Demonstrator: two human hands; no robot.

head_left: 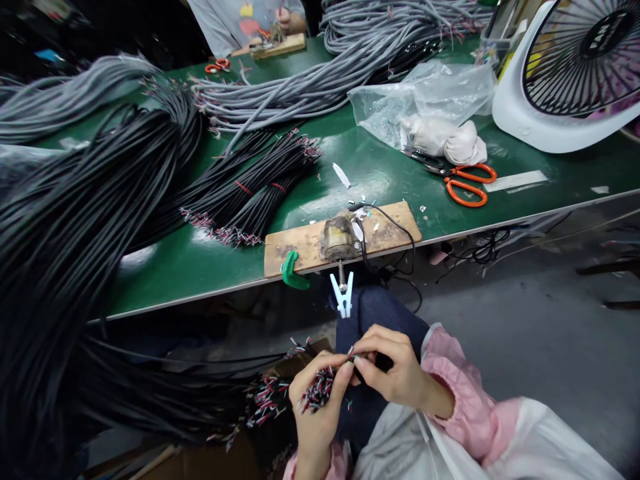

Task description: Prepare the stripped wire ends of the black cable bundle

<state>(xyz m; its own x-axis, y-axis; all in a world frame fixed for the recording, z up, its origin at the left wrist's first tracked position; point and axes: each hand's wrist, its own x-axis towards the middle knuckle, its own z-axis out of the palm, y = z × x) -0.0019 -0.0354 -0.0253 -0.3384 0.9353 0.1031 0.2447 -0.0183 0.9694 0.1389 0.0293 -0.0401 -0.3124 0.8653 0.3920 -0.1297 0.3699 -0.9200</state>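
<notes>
Over my lap, my left hand (320,393) is closed around a bunch of black cables (319,389) whose stripped ends show red, white and black wires. My right hand (393,363) meets it, thumb and forefinger pinching the tip of a cable (351,356) at the left fingertips. Just beyond my hands, a light blue clothespin (343,295) is fixed on the metal shaft of a small motor (340,238). The motor sits on a wooden board (393,223) at the table edge, beside a green clamp (294,272).
Black cable bundles (250,190) and grey cables (280,97) cover the left and back of the green table (225,283). Orange-handled scissors (467,183), a plastic bag (380,100) and a fan (575,73) lie to the right. Across the table, another person (215,23) works at a board.
</notes>
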